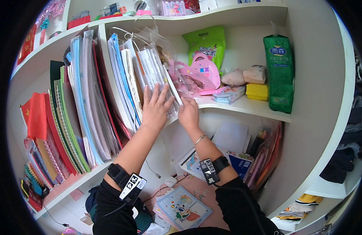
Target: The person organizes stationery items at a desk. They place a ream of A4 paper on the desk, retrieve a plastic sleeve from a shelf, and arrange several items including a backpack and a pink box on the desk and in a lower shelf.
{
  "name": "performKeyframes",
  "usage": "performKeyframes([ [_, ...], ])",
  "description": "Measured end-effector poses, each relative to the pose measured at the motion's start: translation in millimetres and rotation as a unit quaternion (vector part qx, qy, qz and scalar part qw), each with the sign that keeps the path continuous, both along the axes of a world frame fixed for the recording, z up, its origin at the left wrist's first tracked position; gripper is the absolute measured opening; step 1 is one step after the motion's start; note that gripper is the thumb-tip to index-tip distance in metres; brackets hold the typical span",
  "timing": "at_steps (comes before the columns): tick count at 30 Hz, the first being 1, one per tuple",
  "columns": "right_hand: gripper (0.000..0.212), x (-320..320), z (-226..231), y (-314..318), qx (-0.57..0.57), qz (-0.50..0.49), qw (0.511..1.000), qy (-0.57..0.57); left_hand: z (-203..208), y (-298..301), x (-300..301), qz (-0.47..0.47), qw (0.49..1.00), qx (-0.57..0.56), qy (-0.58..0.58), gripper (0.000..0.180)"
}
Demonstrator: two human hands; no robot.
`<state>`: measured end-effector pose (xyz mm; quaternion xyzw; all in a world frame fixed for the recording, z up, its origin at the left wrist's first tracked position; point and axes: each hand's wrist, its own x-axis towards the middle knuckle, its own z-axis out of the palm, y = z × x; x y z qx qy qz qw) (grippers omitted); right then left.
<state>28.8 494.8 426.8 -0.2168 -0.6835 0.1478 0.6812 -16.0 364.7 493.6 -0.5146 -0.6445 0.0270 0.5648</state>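
- The white laminated shelf unit [243, 15] fills the view, its straight boards bending toward the rim; the right-hand bay at 2 o'clock has open room above its low stacks, while the bays at 9 and 11 o'clock are packed tight.
- A row of upright folders and spiral-bound pads in green, blue, red and grey [79, 109] crowds the bay at 9 o'clock, smooth plastic covers leaning to the right, with no gap between them.
- A tall green plastic-wrapped pack with a white oval label patch [279, 70] stands upright at 2 o'clock, hard against the bay's right wall.
- A leaning row of thin white and blue books in clear sleeves [139, 78] sits at 12 o'clock, its lower ends resting at the shelf's front edge.
- A bright green glossy carrier bag [206, 45] stands at the back at 1 o'clock, behind a pink handbag-shaped plastic case [204, 70].
- The left hand [155, 109] lies flat with fingers spread on the faces of the books, not gripping.
- The right hand [187, 113] is closed around the lower edge of the outermost thin white book [174, 91], just beside the left hand.
- A small yellow box [257, 91] sits at 2 o'clock beside the green pack.
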Motion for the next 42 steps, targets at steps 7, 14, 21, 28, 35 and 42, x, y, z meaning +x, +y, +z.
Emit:
performKeyframes([
  [7, 0.008, 13, -16, -17, -0.063, 0.078, 0.992, 0.079, -9, -2, 6, -0.028, 0.999, -0.003, -0.016, 0.041],
  [14, 0.013, 6, -49, -37, -0.166, 0.173, 0.967, 0.086, -58, -30, 19, -0.108, 0.989, -0.071, -0.073, 0.038],
  [21, 0.012, 14, -130, -39, -0.191, 0.154, 0.967, 0.065, -150, -92, 24, -0.222, 0.919, -0.161, -0.283, 0.032],
  [28, 0.015, 59, -250, -49, -0.249, 0.099, 0.963, 0.02, -283, -185, 9, -0.224, 0.822, -0.093, -0.515, 0.032],
  [35, 0.009, 102, -348, -93, -0.267, 0.103, 0.944, -0.162, -400, -257, 6, -0.065, 0.518, 0.148, -0.84, 0.028],
  [42, 0.024, 101, -421, -103, -0.339, 0.022, 0.864, -0.372, -473, -287, -2, -0.061, 0.094, 0.233, -0.966, 0.052],
])
